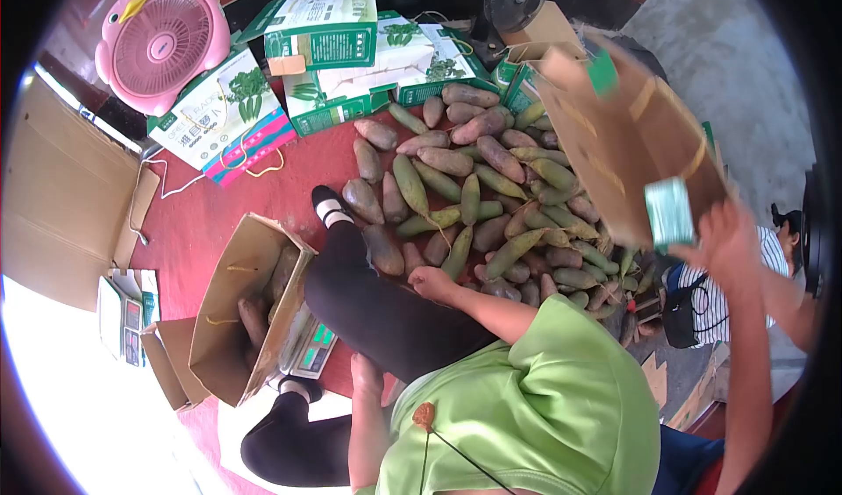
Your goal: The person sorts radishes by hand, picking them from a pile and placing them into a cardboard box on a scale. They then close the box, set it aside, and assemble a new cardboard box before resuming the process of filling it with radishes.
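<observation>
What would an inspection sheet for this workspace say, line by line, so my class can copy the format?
Surface: red floor covering, partly hidden by goods.
Job's things: pile of long green and reddish vegetables; open carton with more inside; scale beside it, display lit.
Clutter: printed boxes stacked at the back.
Grips: right grip near the pile; left grip by the leg, partly hidden; holding cannot be told.
Cables: white cable below the pink fan.
Surroundings: another person's blurred hand at a tilted carton; someone in a striped top.
</observation>
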The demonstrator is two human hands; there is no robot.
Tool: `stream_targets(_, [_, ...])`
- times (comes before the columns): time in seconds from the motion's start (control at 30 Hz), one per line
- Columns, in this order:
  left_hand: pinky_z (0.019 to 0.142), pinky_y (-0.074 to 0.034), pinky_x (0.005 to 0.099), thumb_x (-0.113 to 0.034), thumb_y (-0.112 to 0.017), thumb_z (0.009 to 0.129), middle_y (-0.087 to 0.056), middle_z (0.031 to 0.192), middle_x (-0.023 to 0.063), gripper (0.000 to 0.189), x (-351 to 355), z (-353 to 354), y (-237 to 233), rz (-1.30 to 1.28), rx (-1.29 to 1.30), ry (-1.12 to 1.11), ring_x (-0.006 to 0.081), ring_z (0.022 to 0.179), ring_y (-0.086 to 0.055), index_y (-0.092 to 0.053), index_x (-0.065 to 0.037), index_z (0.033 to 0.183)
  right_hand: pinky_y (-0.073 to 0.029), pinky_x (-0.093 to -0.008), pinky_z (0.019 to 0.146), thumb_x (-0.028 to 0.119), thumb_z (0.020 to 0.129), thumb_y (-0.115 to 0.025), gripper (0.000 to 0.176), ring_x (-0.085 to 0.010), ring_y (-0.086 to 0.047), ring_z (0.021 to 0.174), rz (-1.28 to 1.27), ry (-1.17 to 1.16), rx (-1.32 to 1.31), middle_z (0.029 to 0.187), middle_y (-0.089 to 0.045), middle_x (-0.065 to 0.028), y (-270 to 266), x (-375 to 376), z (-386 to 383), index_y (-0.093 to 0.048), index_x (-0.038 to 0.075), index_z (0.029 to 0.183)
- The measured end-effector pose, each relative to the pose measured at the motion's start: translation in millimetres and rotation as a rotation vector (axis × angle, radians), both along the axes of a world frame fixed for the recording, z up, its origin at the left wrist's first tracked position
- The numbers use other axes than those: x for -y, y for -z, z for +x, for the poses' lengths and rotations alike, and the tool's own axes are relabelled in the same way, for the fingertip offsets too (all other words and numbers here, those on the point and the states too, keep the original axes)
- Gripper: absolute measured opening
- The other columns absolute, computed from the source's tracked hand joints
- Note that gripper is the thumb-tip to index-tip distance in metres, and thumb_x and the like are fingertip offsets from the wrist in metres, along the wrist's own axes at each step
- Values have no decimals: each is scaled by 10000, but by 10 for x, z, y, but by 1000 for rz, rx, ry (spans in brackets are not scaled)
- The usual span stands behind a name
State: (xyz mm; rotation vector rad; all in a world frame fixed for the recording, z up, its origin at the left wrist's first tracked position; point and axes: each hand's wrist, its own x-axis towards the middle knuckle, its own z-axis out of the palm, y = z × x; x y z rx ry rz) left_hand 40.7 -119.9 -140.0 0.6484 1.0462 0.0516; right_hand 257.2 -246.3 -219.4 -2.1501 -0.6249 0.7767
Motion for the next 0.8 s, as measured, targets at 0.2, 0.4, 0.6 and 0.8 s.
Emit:
stream_targets(0.2, [792,-490,353,-268,-535,880,-625,1039,103,358,76,-52,220,-26,-12,-70,214,925,-608,-555,0,1116,-504,-381,716,93,759,-542,179,-288,-647,804,-5,1,-59,835,-663,-141,-59,15,-12,-653,50,893])
stream_targets(0.4, [625,-462,298,-275,-522,880,-618,891,74,326,-11,-12,-75,79,-77,36,177,753,-596,-583,15,1016,-504,-324,694,58,778,-550,176,-211,-647,767,-40,-24,-8,818,-662,-110,54,29,2,-636,42,930])
stream_targets(0.6, [570,-443,276,-288,-487,903,-613,794,55,322,53,-31,-4,162,-86,-46,141,655,-568,-593,9,967,-504,-347,693,79,766,-553,179,-244,-647,765,-44,-2,-125,814,-661,-125,-42,36,23,-638,42,919])
stream_targets(0.8, [564,-470,287,-269,-449,937,-617,835,73,315,-44,-136,-113,137,-122,117,157,662,-585,-579,9,1004,-502,-333,676,83,775,-569,191,-222,-647,743,-37,-52,-108,809,-666,-110,135,146,33,-625,20,946])
